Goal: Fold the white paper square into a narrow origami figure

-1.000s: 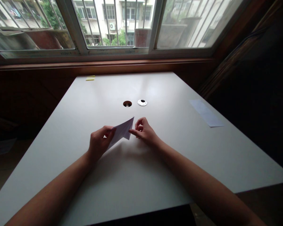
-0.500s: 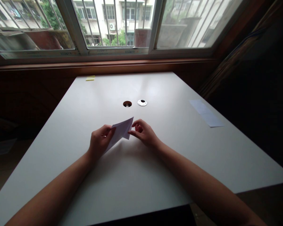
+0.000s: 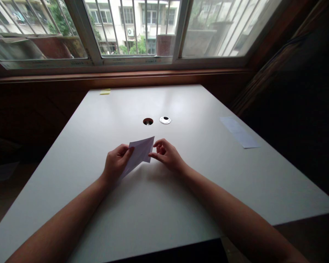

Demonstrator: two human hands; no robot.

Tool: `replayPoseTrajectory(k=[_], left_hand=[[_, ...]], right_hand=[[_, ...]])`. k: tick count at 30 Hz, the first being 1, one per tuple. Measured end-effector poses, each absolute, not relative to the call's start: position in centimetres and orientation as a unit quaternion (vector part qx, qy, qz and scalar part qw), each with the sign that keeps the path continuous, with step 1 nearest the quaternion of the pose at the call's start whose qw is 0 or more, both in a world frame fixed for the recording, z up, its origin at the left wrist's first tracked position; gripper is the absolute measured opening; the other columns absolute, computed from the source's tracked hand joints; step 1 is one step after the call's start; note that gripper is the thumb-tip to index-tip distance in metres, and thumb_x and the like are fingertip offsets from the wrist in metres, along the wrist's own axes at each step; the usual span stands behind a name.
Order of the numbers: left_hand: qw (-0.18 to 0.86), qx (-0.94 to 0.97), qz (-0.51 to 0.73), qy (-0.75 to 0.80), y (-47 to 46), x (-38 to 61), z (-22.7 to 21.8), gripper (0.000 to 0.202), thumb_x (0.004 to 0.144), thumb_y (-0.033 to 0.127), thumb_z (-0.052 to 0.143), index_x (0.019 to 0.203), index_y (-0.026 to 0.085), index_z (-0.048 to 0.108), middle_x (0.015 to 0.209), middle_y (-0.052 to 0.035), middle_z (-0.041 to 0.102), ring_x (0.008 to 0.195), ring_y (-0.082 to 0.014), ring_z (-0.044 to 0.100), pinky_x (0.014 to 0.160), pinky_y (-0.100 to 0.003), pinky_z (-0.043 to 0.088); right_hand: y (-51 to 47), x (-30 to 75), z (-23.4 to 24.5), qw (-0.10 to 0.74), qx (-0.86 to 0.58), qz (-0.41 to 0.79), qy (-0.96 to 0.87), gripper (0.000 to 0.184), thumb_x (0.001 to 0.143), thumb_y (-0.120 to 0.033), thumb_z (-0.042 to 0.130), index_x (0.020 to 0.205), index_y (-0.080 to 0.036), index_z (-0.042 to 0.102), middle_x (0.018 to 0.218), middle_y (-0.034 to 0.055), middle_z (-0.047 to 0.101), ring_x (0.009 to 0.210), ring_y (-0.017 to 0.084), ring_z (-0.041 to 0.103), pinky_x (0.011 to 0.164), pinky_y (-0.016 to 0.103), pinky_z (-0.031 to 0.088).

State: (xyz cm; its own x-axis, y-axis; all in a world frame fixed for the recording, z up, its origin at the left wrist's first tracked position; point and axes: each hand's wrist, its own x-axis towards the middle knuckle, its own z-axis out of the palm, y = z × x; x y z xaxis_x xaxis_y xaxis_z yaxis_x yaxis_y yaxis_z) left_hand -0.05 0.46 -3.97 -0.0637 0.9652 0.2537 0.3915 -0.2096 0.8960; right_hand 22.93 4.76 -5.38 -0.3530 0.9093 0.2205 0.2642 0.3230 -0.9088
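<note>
Head view: where's the folded paper [image 3: 139,151]?

I see it at the centre of the frame, tilted over the white table [image 3: 142,212], with the left hand [image 3: 116,160] gripping its left end, thumb on top.

And the right hand [image 3: 166,155]?

From here I see it at the paper's right edge, thumb and forefinger narrowly apart; I can't tell whether they pinch it. A flat sheet [image 3: 239,132] lies toward the frame's right.
</note>
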Motion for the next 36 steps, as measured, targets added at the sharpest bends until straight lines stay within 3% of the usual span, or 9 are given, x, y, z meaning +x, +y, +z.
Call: replayPoseTrajectory(k=[6, 12, 19, 27, 36], left_hand=[[0.332, 0.595, 0.472, 0.56, 0.5, 0.0, -3.9, 0.033, 0.088, 0.048, 0.062, 0.084, 0.016, 0.066, 0.069, 0.0001, 0.064, 0.059, -0.0117, 0.054, 0.054, -0.019, 0.04], [0.373, 0.568, 0.483, 0.553, 0.9, -0.2, -4.3, 0.036, 0.086, 0.052, 0.063, 0.086, 0.016, 0.065, 0.069, 0.0006, 0.063, 0.058, -0.0112, 0.052, 0.053, -0.02, 0.039], [0.439, 0.573, 0.449, 0.527, 1.2, -0.3, -4.5, 0.038, 0.085, 0.054, 0.063, 0.087, 0.016, 0.064, 0.073, -0.0004, 0.063, 0.064, -0.0129, 0.055, 0.056, -0.02, 0.041], [0.374, 0.601, 0.428, 0.562, 1.5, -0.3, -4.5, 0.039, 0.088, 0.054, 0.057, 0.093, 0.016, 0.066, 0.082, -0.0025, 0.067, 0.073, -0.0166, 0.058, 0.061, -0.022, 0.044], [0.347, 0.617, 0.398, 0.583, 1.5, -0.4, -4.4, 0.04, 0.091, 0.055, 0.052, 0.089, 0.017, 0.065, 0.076, -0.0006, 0.063, 0.067, -0.015, 0.055, 0.058, -0.022, 0.04]], right_hand=[[4.9, 23.1, -5.0, 0.384, -0.402, 0.368, -0.746, 0.03, 0.079, -0.046, 0.074, 0.09, -0.02, 0.064, 0.075, -0.0013, 0.057, 0.061, 0.01, 0.047, 0.058, 0.024, 0.04], [4.8, 23.3, -4.6, 0.361, -0.419, 0.36, -0.751, 0.019, 0.083, -0.035, 0.068, 0.093, -0.019, 0.066, 0.074, -0.0004, 0.061, 0.061, 0.01, 0.05, 0.059, 0.024, 0.041], [4.9, 23.4, -4.5, 0.342, -0.448, 0.343, -0.751, 0.022, 0.084, -0.038, 0.065, 0.077, -0.017, 0.062, 0.068, -0.001, 0.058, 0.061, 0.011, 0.05, 0.057, 0.023, 0.037], [4.9, 23.3, -4.5, 0.354, -0.436, 0.353, -0.748, 0.022, 0.086, -0.037, 0.063, 0.079, -0.017, 0.064, 0.071, 0.0002, 0.061, 0.064, 0.012, 0.052, 0.061, 0.024, 0.039], [4.7, 23.4, -4.4, 0.376, -0.428, 0.332, -0.752, 0.019, 0.087, -0.033, 0.062, 0.076, -0.018, 0.062, 0.07, 0.0, 0.06, 0.064, 0.012, 0.052, 0.061, 0.024, 0.039]])
